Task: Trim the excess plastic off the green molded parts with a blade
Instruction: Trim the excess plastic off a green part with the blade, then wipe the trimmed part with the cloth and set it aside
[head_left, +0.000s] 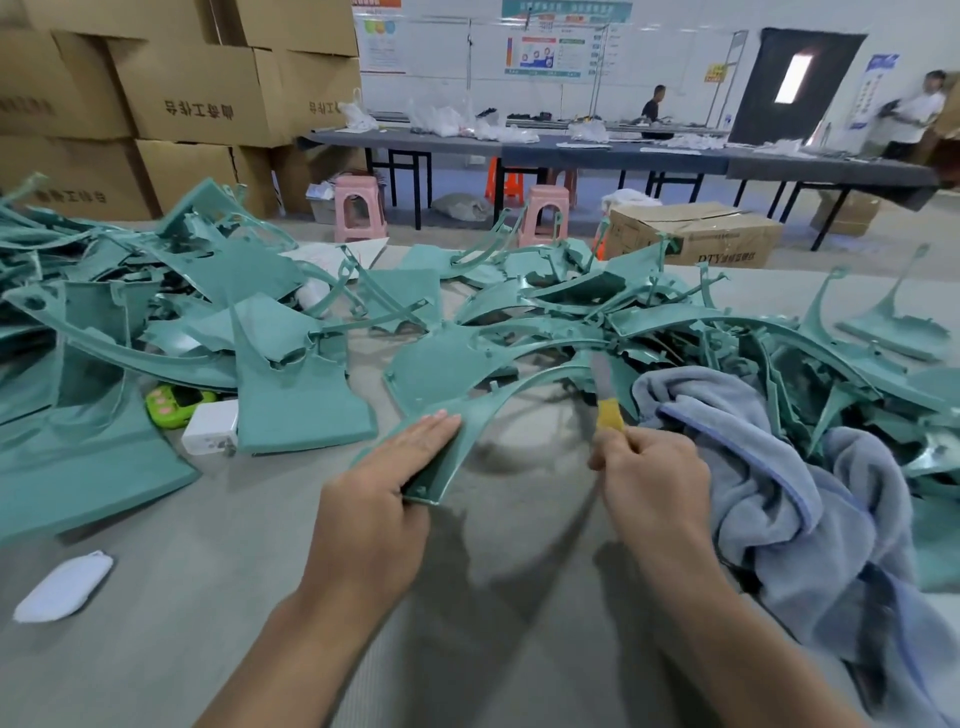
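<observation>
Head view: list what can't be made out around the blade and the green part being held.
- Blade edge and tip: blurred, lost against the green pile.
- Handle: mostly hidden inside the right hand.
- Green part: near end covered by the left hand.
- Excess plastic on it: too small to tell.

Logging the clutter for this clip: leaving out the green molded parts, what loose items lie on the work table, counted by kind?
Blade with yellow handle, in the right hand: 1
Grey-blue towel: 1
White charger block: 1
Lime-green gadget: 1
White pouch: 1
Total: 5
The left hand holds a green part, not counted.
</observation>
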